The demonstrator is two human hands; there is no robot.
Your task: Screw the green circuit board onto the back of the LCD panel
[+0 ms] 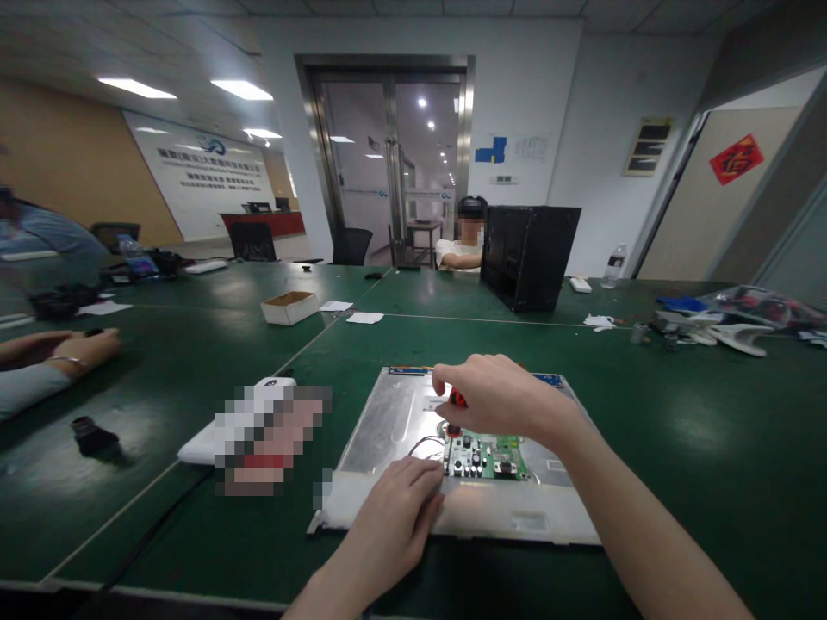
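Note:
A flat metal display panel [388,430] lies on the green table in front of me, with a green circuit board [494,452] on its middle. My right hand [484,392] is closed around the red and black handle of a screwdriver [456,400], which stands upright over the board's left edge. Its tip is too small to make out. My left hand [410,499] rests on the lower part of the panel, its fingertips at the board's lower left corner. Those fingers lie stretched and flat. Thin dark wires [423,442] run from the board's left side.
Left of the panel lies a white device [242,413], partly pixelated. Farther back are an open white box [290,307] and a black computer case [526,258], with a person behind it. Another person's hands [87,349] are at the left. Plastic bags and parts [743,319] lie right.

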